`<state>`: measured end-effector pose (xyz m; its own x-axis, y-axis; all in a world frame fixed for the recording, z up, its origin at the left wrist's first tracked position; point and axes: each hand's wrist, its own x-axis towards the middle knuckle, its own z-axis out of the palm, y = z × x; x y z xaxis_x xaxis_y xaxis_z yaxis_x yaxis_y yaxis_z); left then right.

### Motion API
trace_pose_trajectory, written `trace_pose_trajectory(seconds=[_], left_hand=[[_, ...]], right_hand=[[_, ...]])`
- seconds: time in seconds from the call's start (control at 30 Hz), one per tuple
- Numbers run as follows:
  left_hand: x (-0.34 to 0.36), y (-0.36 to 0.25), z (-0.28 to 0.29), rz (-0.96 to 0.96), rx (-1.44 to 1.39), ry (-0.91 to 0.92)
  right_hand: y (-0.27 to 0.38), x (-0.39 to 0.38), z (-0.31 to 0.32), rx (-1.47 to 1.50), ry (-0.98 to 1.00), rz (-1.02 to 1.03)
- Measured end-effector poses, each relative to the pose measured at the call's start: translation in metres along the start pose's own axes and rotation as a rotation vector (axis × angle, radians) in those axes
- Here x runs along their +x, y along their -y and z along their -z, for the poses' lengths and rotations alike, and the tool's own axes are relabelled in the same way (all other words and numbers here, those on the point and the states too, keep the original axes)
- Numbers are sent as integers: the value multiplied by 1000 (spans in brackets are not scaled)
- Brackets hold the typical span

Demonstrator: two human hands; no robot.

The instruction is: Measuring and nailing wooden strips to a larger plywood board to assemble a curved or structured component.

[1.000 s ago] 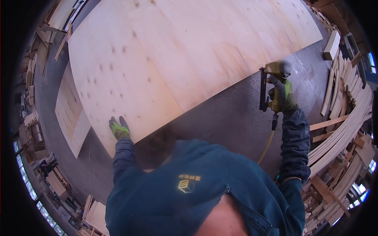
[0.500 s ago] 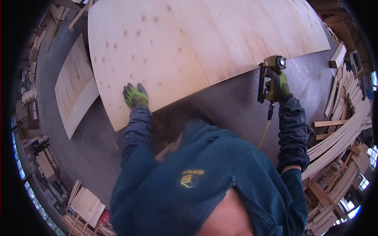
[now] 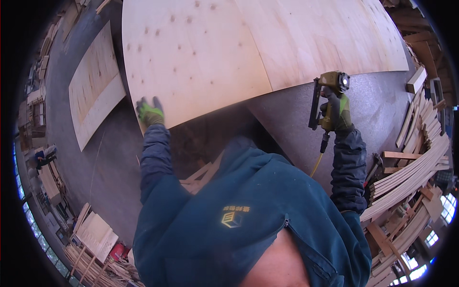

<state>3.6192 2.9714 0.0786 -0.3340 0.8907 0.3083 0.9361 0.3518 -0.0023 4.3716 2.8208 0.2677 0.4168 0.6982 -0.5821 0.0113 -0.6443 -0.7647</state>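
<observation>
A large pale plywood sheet (image 3: 201,62) with dark knots spans the top of the view. At its near left corner, my left hand (image 3: 150,112), in a green and grey glove, rests with fingers spread on the wood. My right hand (image 3: 340,109), gloved alike, is wrapped round the handle of an olive-coloured pneumatic nail gun (image 3: 331,83). The gun's black magazine points toward the left, and a yellow air hose (image 3: 316,164) runs down from its base. The nail gun is beside the sheet's near edge, over a grey surface; whether it touches the wood I cannot tell.
A smaller plywood piece (image 3: 95,86) lies to the left of the large sheet. Long wooden strips (image 3: 411,179) are stacked at the right, near a short timber block (image 3: 416,80). More wood scraps (image 3: 95,237) and a red object (image 3: 117,251) sit at the lower left.
My left hand has shifted left along the sheet toward its near left corner. The nail gun remains in my right hand, now slightly farther from the sheet's edge. The view has shifted a little.
</observation>
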Motion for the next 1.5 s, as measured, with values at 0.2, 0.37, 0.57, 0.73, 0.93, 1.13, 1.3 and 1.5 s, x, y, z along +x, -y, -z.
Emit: trace_pose_trajectory(seconds=[0.2,0.37,0.57,0.73,0.93,1.13,1.3,1.5], left_hand=[[37,167,-43,458,-237,361],[-14,162,-101,557,-877,609],[-10,168,-106,527,-743,633],[-16,132,-115,500,-671,528],[-13,127,-90,594,-796,507],[-106,48,-31,749,-1272,462],[-143,-2,44,760,-1362,771],[-253,-142,142,249,-1243,1262]], right_hand=[[-15,3,-8,-22,123,-12],[-12,0,-41,-54,54,8],[-32,8,-48,-37,101,-36],[-15,-22,-39,-39,52,30],[-45,-66,28,-20,-82,43],[-21,-125,41,40,-179,75],[20,-163,52,47,-228,20],[20,-115,109,82,-325,34]])
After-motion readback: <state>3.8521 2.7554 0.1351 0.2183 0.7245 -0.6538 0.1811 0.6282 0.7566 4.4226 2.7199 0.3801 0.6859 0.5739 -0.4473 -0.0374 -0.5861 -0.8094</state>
